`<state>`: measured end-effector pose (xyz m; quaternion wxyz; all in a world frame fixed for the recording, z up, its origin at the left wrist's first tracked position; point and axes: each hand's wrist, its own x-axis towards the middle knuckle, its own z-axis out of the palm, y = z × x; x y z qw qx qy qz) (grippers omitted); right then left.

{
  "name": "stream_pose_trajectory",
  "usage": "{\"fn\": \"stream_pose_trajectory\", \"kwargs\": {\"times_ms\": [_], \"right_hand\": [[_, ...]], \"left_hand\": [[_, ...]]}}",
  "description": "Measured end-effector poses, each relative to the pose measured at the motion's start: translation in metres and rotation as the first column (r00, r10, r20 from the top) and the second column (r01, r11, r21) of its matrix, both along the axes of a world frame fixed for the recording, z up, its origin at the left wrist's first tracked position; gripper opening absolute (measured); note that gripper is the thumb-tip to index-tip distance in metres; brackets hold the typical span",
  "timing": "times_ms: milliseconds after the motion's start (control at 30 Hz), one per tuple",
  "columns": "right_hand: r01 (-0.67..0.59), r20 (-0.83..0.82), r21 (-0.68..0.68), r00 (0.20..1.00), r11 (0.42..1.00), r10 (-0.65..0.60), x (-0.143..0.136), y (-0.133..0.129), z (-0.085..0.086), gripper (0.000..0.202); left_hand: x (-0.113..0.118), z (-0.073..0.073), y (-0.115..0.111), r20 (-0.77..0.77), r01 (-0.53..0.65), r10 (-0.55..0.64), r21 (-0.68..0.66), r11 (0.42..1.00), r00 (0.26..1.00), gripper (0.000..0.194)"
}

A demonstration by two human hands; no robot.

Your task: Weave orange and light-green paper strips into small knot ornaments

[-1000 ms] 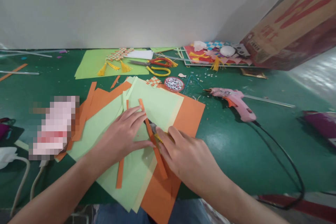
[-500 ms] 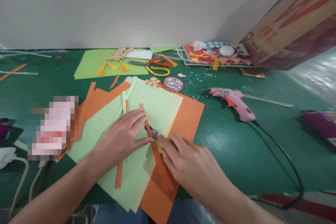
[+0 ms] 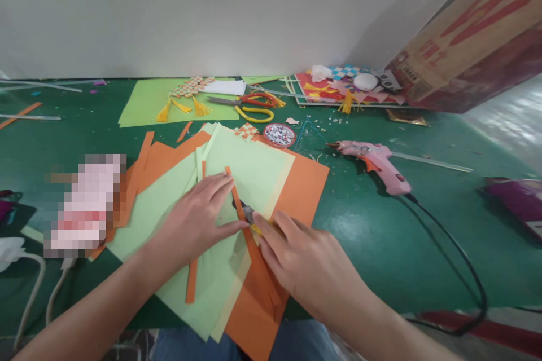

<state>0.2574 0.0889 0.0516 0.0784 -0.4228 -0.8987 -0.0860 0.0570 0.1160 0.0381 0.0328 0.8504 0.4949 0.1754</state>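
Note:
My left hand (image 3: 193, 207) lies flat on a stack of pale green paper (image 3: 256, 164), fingers stretched. Its fingertips and thumb press a narrow orange paper strip (image 3: 237, 197) against the stack. Wrapped round the yellow handle of a utility knife (image 3: 248, 215), my right hand (image 3: 296, 254) keeps the metal end at the strip's edge; the blade tip is partly hidden beneath the strip. Orange sheets (image 3: 311, 180) stick out from under the green paper. Another orange strip (image 3: 192, 282) rests below my left hand.
A pink glue gun (image 3: 376, 161) with a black cord lies to the right. Behind the paper are scissors (image 3: 258, 100), a round dish of small beads (image 3: 279, 135) and a woven piece with yellow tassels (image 3: 192, 88). A blurred-out pink device (image 3: 91, 203) lies left; a paper bag (image 3: 474, 34) stands back right.
Hardly anything differs. The knife and my right hand have shifted very slightly up and left along the strip; my left hand keeps its place on the paper.

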Motion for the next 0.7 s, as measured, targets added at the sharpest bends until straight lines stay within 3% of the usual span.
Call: {"fn": "stream_pose_trajectory", "kwargs": {"times_ms": [300,500,700], "right_hand": [[-0.028,-0.050,0.043,0.998,0.999,0.030,0.0040,-0.0016,-0.0024,0.031],[-0.033,-0.072,0.046,0.997,0.998,0.037,0.0044,-0.0018,-0.0022,0.029],[-0.041,-0.047,0.017,0.998,0.999,0.042,0.0045,-0.0016,-0.0017,0.030]], "left_hand": [[-0.0010,0.0000,0.0006,-0.059,0.029,-0.026,0.043,0.999,0.998,0.068],[0.0029,0.0037,0.0007,-0.068,0.049,-0.045,0.061,0.997,0.997,0.047],[0.0043,0.0007,0.0005,-0.088,0.034,-0.026,0.095,0.995,0.996,0.039]]}}
